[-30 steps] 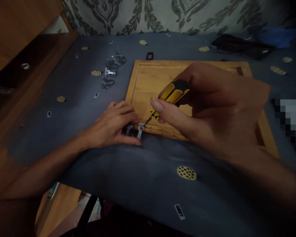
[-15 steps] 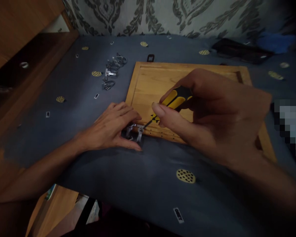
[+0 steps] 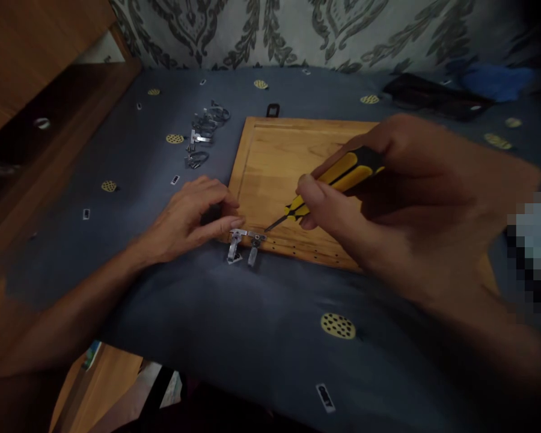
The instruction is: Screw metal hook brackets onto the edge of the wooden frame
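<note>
My right hand (image 3: 401, 210) grips a screwdriver (image 3: 342, 174) with a yellow and black handle. Its thin shaft points down-left, the tip beside a curved metal clip (image 3: 253, 249) with a screw at its top. Just left of that, a second metal clip (image 3: 234, 243) sits on the same near edge of the wooden board (image 3: 279, 162). By the board's near left corner is my left hand (image 3: 193, 213), fingers curved and thumb apart from them. Its thumb tip lies at the left clip's upper end; whether they touch I cannot tell. Small dark holes run along the board's edge.
Several more metal clips (image 3: 201, 138) lie left of the board on the dark patterned cloth (image 3: 130, 132). Beyond the board are a small black loop piece (image 3: 273, 110), a dark case (image 3: 433, 96) and a blue cloth (image 3: 496, 81). A wooden cabinet (image 3: 40, 42) borders the left.
The screwdriver tip has come away from the right clip's screw, with my right hand shifting right. My left hand has drawn back left, and its thumb has moved up, uncovering both clips.
</note>
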Available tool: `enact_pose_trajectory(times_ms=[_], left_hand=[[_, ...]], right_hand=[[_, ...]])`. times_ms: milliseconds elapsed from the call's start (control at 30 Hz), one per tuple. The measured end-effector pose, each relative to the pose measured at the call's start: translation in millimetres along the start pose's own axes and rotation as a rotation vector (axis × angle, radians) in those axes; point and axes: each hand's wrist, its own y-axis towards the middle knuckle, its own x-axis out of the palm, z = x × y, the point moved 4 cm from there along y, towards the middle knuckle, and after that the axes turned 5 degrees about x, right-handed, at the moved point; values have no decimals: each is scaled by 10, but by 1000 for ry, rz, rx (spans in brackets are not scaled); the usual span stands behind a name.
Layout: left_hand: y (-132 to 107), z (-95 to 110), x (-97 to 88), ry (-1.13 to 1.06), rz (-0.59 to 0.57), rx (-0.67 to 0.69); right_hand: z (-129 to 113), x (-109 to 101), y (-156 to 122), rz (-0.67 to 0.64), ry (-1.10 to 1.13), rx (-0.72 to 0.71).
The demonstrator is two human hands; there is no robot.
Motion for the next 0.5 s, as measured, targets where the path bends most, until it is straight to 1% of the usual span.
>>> enact_pose_trajectory(times_ms=[100, 167, 233, 367, 500], left_hand=[[-12, 41, 74, 21, -34, 70], [-31, 97, 144, 91, -48, 143], [-49, 144, 207, 166, -56, 190], [-62, 169, 274, 226, -65, 219], [-63, 146, 298, 256, -64, 210]], right_hand=[[-12, 6, 7, -36, -38, 19], [-11, 8, 15, -50, -45, 33], [-16, 6, 22, -48, 1, 18], [-23, 2, 34, -23, 64, 36], [-52, -4, 47, -25, 88, 74]])
